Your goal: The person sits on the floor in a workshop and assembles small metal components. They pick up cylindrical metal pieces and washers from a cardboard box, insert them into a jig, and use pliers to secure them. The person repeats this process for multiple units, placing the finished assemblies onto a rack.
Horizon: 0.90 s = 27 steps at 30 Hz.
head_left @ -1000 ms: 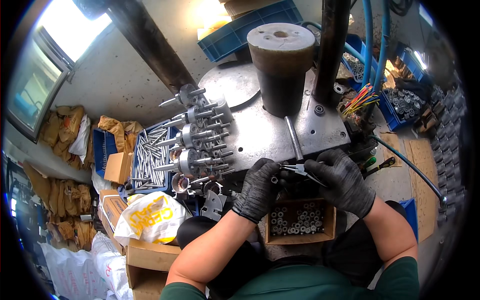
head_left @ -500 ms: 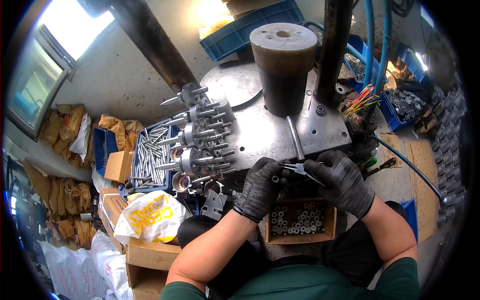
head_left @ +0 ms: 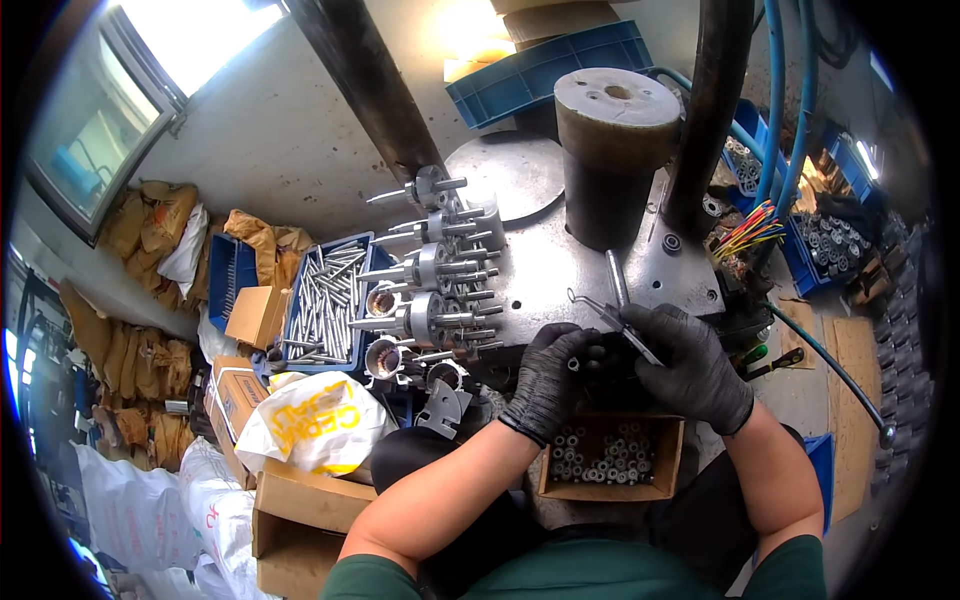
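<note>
In front of the steel plate, my gloved right hand is closed around a pair of slim-nosed pliers. A small thin ring shows at their tips. My left hand, also gloved, is beside it with the fingers curled together. A small round metal end peeks out between them; the rest is hidden. Behind the pliers, a steel rod lies on the press plate. Under my hands stands a wooden box with several small ring-shaped bearings in it.
Several shafts with round rotors stand along the plate's left edge. Left of them is a blue bin of metal pins. A thick cylinder rises at the plate's back. Screwdrivers and a blue hose are at the right.
The pliers in my right hand have swung up, their tips now pointing away from my left hand, toward the plate. Both hands have separated slightly. The whole view has shifted a little.
</note>
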Motion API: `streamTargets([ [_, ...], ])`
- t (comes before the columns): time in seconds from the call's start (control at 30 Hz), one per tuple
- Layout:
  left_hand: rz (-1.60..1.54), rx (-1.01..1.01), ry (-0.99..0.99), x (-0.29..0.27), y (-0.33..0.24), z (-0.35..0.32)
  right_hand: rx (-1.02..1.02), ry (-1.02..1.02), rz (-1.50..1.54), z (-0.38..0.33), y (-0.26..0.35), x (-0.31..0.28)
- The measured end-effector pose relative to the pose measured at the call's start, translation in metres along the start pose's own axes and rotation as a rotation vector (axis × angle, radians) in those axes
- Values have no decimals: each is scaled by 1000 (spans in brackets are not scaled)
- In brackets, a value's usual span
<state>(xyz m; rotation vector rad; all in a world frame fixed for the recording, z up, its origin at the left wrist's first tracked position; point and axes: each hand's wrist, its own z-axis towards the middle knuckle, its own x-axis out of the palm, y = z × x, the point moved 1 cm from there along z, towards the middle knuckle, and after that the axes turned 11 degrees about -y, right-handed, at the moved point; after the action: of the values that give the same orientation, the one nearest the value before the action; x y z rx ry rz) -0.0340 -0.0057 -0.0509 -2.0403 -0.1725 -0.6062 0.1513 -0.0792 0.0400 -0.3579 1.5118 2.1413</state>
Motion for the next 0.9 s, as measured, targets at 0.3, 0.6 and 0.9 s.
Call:
streamTargets([
  [0.3,-8,-353,125,17,60,-2,348,-7,484,43,15,68],
  [0.6,407,15,130,-1,79,1,378,9,386,73,7,104],
  [0.9,297,-112,76,4,80,-2,401,32,432,83,-11,114],
])
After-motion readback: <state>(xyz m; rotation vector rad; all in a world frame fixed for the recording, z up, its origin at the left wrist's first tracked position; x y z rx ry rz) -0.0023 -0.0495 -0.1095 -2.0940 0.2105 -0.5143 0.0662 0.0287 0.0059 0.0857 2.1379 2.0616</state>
